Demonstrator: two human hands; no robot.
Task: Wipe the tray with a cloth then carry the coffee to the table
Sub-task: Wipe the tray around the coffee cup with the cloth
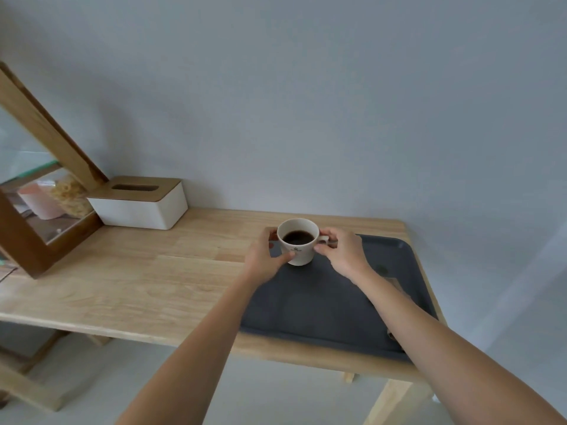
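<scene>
Stage: judged to be the second half of the task, the carrying of the coffee; lift-off is not confirmed.
Coffee cup: the white coffee cup stands upright at centre frame, over the upper left corner of the tray; whether its base touches the tray or is just clear of it cannot be told.
Contents: dark coffee fills the cup to below the rim; no spill is visible around it.
Left hand: the left hand is wrapped around the cup wall on its left side, thumb on the near face, fingers behind.
Right hand: the right hand holds the cup by its handle on the right side, thumb and fingers closed on it.
Tray: the dark grey tray lies flat on the bench, at right of centre, close to the near edge.
Wiping: no cloth is in view; the tray surface looks matt and mostly clean, with a small dark mark near its right rim, so the wipe is judged done but cannot be verified.
Remaining: raise the cup level with both hands and carry it to the table; the destination table is not identifiable in this view.
Surroundings: a white tissue box with a wooden lid stands at left, against the wall, well apart from the cup.
</scene>
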